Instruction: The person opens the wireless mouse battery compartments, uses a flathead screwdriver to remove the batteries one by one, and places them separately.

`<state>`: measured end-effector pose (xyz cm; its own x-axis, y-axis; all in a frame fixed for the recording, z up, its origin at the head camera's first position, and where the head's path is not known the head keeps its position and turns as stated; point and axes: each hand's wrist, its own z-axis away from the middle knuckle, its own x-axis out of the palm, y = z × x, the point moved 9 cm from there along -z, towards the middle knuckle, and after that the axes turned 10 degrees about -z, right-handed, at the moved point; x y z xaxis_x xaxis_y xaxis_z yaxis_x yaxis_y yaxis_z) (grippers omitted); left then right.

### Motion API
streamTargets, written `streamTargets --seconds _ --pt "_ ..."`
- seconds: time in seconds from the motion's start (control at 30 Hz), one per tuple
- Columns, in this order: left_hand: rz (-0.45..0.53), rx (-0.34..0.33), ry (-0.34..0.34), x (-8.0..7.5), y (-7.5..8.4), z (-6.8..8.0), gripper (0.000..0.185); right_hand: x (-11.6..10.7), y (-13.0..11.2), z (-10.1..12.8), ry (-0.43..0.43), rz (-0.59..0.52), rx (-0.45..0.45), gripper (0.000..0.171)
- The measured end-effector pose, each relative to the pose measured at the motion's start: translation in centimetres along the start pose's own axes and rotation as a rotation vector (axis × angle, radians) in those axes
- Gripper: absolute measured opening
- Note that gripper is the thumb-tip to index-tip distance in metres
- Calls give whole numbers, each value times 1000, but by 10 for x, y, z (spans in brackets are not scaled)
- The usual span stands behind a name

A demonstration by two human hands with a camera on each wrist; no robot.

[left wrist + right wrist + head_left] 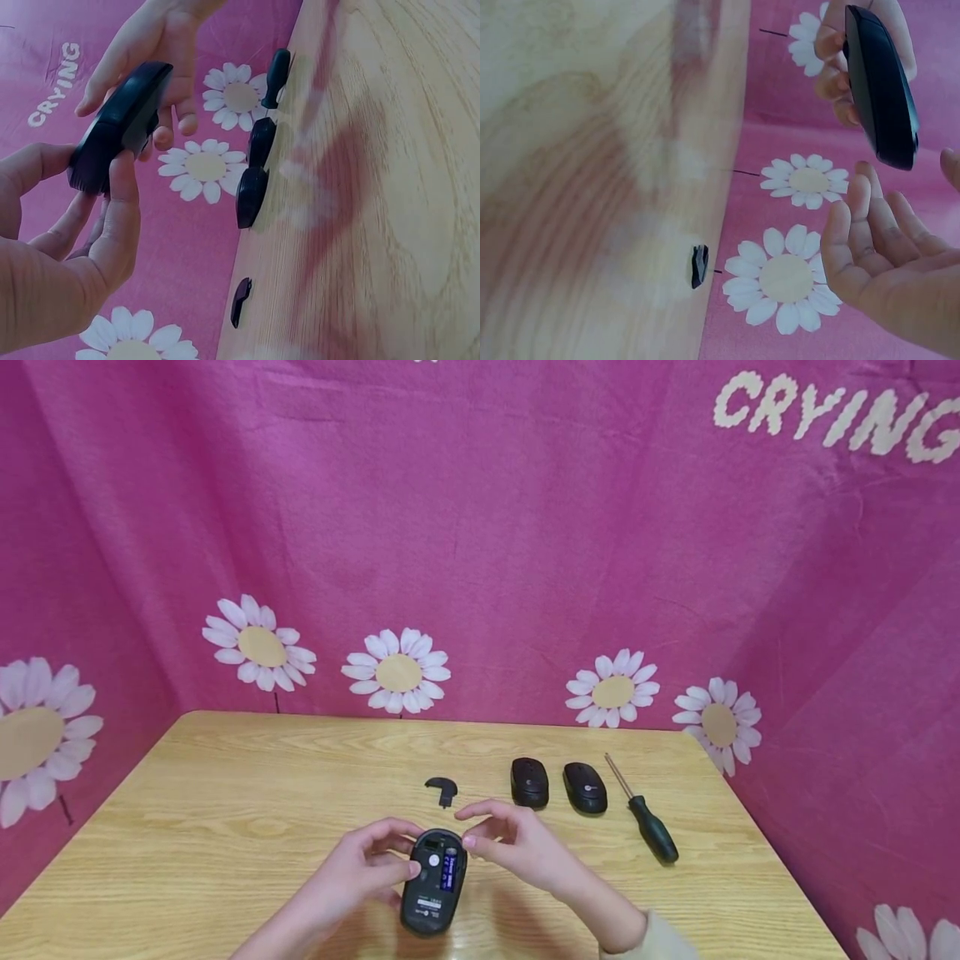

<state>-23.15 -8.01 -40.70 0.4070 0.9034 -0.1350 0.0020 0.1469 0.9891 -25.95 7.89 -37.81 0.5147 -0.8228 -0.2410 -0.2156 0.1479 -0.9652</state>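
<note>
Here the left hand (360, 870) grips the upturned mouse (432, 881), while the right hand (517, 843) hovers beside it, grip apart.

backdrop cloth (480, 527) — white lettering "CRYING" | mouse (431, 881) label — unreadable

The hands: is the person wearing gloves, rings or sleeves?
No gloves or rings show. The left hand and right hand are both bare. The right arm has a pale beige sleeve cuff at the wrist. The left forearm looks bare to the picture's edge. No watch or markings show.
</note>
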Motion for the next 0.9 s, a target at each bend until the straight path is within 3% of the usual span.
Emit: streamTargets --seconds 0.3,0.5,0.9 --pt "-69 -18 -58 7 1 -1 41 11 6 7 -48 8 35 31" --pt "-111 30 -114 14 5 -2 39 17 9 10 -91 -26 70 29" --pt "-108 45 -171 24 6 -3 33 21 10 15 -98 23 56 21"
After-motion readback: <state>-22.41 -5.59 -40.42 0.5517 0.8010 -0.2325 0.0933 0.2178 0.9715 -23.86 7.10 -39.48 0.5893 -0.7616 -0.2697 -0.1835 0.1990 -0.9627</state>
